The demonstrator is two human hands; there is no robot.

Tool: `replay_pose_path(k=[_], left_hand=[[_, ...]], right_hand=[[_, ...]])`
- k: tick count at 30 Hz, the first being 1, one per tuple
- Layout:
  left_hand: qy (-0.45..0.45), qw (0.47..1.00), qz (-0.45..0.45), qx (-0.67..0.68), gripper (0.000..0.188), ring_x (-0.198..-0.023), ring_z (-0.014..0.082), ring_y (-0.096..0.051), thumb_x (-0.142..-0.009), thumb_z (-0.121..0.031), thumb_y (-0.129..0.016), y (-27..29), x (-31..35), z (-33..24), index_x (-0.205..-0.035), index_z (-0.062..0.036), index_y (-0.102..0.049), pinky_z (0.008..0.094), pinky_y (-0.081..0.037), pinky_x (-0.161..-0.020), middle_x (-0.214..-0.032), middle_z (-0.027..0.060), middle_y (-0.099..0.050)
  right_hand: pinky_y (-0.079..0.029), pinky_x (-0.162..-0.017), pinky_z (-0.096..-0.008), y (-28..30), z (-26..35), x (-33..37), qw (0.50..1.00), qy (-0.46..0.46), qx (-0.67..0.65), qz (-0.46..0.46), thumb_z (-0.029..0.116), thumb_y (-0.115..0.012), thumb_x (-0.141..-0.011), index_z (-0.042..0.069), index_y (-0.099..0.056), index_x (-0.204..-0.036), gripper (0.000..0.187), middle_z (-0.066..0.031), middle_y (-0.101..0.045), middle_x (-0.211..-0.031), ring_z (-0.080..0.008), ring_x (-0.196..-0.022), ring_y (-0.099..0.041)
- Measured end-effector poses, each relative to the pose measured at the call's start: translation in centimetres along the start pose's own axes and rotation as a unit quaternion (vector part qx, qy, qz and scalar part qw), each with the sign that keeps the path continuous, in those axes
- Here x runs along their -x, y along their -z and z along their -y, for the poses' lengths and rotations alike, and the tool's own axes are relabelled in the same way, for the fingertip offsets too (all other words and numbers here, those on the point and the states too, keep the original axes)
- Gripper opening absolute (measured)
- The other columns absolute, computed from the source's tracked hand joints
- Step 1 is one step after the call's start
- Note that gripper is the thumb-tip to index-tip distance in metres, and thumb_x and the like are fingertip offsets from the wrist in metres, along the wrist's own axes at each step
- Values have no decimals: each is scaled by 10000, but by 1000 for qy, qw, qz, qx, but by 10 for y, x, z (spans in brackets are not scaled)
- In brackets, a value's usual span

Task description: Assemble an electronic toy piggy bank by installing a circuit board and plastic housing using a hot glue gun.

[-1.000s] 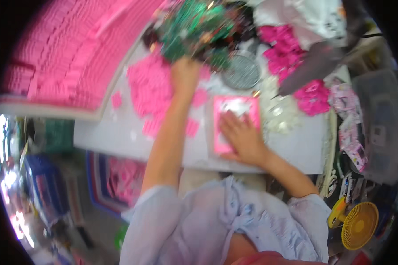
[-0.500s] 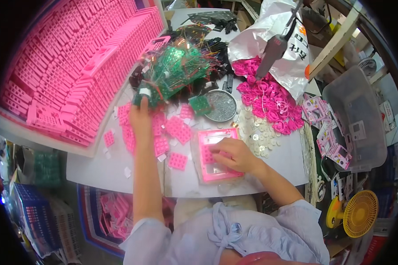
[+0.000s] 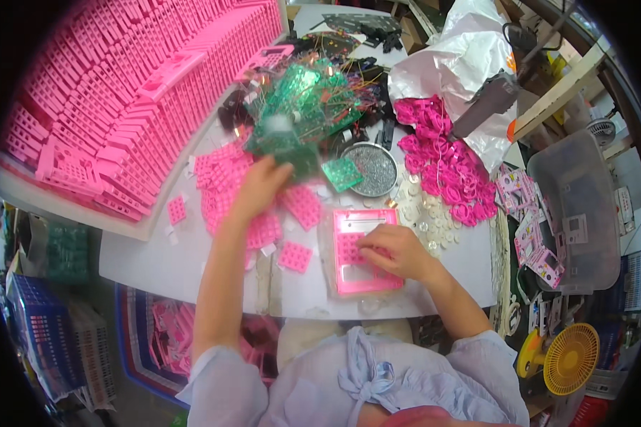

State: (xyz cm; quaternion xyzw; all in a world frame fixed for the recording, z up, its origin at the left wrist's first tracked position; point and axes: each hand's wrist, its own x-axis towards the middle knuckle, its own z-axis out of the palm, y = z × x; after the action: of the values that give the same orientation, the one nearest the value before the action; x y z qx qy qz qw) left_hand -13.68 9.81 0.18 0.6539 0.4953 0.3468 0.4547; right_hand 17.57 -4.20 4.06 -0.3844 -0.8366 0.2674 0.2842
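My left hand (image 3: pixel 265 186) pinches a green circuit board (image 3: pixel 300 161), smeared by motion, at the near edge of a heap of green circuit boards (image 3: pixel 313 89) with thin coloured wires. In front of me lies a pink plastic case (image 3: pixel 369 286) with a pink rubber keypad (image 3: pixel 350 247) in its middle. My right hand (image 3: pixel 400 253) rests over the case, fingers curled and closed at the keypad; its fingertips are partly hidden. Another green board (image 3: pixel 342 174) leans on the rim of a round dish of small metal screws (image 3: pixel 372 171).
Pink keypads (image 3: pixel 228 185) lie piled left of the case. A large bin of pink cases (image 3: pixel 121 114) stands at the left. To the right are white discs (image 3: pixel 434 224), magenta parts (image 3: pixel 449 164) by a silver bag (image 3: pixel 456 50), and a hanging dark tool (image 3: pixel 486 103). A yellow fan (image 3: pixel 571 359) stands lower right.
My left hand has moved right and nearer, carrying the green board from the heap's left side toward the case. The right hand stays over the keypad. The whole view has shifted slightly.
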Motion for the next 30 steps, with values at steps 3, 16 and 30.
replay_pose_path(k=[3, 16, 30], left_hand=[[-33, 999, 9, -7, 279, -768, 175, -665, -1016, -253, -567, -1, -11, -3, -1109, 9, -598, 298, -521, -667, -890, 85, -703], [46, 953, -95, 284, 300, -761, 256, -737, -1021, -258, -572, 9, -23, -39, -1195, -15, -546, 336, -599, -601, -993, 144, -716], [15, 939, -183, 292, 223, -706, 163, -702, -1024, -253, -582, 34, -16, -15, -1130, -57, -581, 307, -592, -643, -982, 123, -741]], right_hand=[[-558, -734, -377, 2, -2, -5, 1000, 6, 4, 6, 183, -718, -868, 73, -745, -976, 156, -105, -728, -891, -276, -809, -697], [-539, -673, -381, -1, -3, -7, 999, 33, 17, 11, 149, -713, -853, 66, -736, -971, 146, -104, -707, -850, -274, -754, -672], [-537, -708, -374, -11, -2, -10, 1000, 13, 0, 14, 92, -701, -858, 45, -734, -975, 131, -110, -711, -865, -270, -779, -673]])
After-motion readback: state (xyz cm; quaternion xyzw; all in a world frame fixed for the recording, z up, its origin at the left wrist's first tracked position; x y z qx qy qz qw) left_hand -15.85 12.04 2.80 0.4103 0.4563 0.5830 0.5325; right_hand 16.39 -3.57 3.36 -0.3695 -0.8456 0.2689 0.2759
